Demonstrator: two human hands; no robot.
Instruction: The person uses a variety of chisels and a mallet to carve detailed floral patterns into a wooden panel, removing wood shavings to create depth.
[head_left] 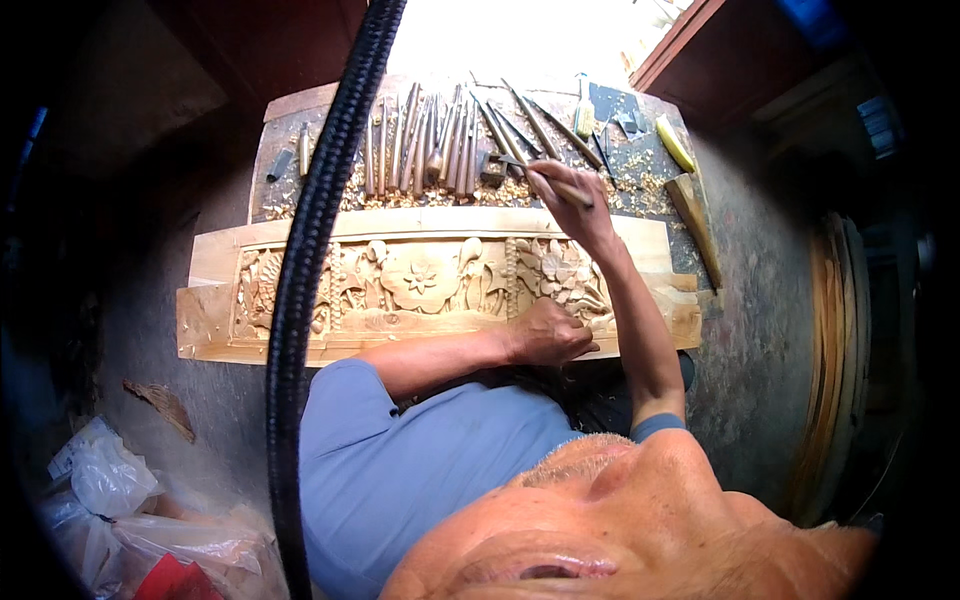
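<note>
A pale wooden board [424, 322] carved with flowers and leaves in relief lies across the bench. My left hand [548, 332] rests on its near edge, right of the middle, with fingers curled closed; whether they hold anything is hidden. Above the board's far edge, my right hand [582, 205] grips a carving chisel [570, 192] by its wooden handle. The chisel's metal end points left, close to a dark block [493, 168]. Behind the board lies a row of carving tools [410, 150] with wooden handles, side by side among the shavings.
Wood shavings [650, 190] litter the far bench. A brown wooden piece [692, 225] and a yellow curved object [675, 145] lie at its right. Plastic bags [190, 540] sit lower left. Long boards [835, 350] stand at right. A black braided cord [308, 250] crosses the view.
</note>
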